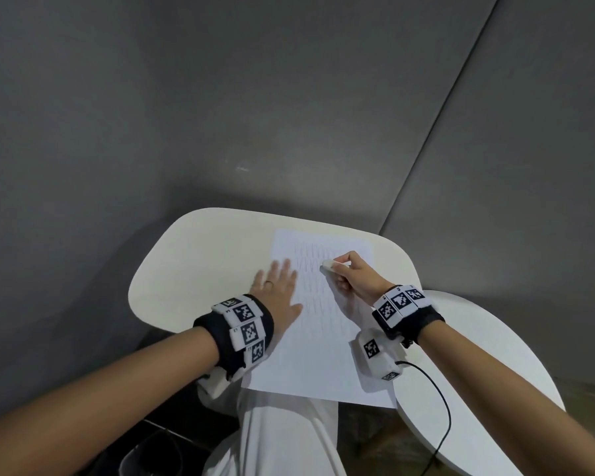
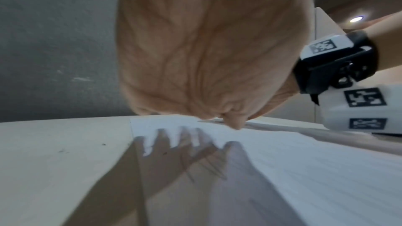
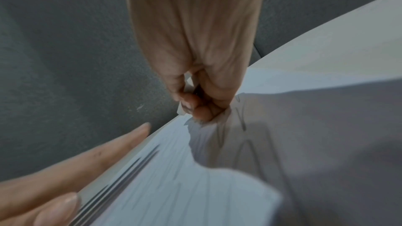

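Table: one sheet, probably one eraser

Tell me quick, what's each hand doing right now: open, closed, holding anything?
Left hand: open, laid flat on the paper.
Right hand: closed, pinching a white eraser with its tip at the paper.

The paper is white with faint grey strokes, the eraser white, the table cream — wristbands black.
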Available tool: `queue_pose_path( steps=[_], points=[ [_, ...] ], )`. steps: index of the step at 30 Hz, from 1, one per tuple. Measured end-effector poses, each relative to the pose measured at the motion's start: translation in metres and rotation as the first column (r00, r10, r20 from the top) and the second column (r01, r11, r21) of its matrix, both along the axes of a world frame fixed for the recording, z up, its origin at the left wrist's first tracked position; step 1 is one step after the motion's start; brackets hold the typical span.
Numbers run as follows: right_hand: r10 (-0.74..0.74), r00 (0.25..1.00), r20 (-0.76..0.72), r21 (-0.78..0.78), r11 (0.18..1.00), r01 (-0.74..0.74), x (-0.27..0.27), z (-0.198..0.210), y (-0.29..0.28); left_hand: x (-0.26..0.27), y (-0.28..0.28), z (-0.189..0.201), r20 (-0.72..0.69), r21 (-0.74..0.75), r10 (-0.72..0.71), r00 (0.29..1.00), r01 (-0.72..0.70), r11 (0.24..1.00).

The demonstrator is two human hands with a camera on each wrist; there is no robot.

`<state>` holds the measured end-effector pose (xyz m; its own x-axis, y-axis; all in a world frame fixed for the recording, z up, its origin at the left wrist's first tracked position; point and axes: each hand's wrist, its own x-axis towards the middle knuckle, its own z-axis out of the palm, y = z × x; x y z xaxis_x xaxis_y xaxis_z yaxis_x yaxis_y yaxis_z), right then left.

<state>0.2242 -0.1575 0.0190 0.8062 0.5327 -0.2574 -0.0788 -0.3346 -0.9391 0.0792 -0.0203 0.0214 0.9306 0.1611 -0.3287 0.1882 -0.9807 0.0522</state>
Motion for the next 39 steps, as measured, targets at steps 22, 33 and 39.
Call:
queue_pose_path(
  steps=[22, 33, 39],
  points=[
    [0.033, 0.994, -0.108, 0.1, 0.995, -0.022, 0.008, -0.001, -0.007, 0.073, 0.041, -0.006, 0.089, 0.015, 0.197, 0.976, -0.199, 0.98],
    [0.04, 0.993, -0.109, 0.088, 0.996, -0.03, 0.009, 0.0, -0.006, 0.058, 0.06, 0.001, 0.099, 0.113, 0.237, 0.966, -0.248, 0.962],
    [0.05, 0.995, -0.081, 0.088, 0.995, -0.043, 0.005, 0.0, -0.007, 0.034, 0.052, -0.001, -0.027, -0.166, -0.335, 0.942, 0.326, 0.931]
  ],
)
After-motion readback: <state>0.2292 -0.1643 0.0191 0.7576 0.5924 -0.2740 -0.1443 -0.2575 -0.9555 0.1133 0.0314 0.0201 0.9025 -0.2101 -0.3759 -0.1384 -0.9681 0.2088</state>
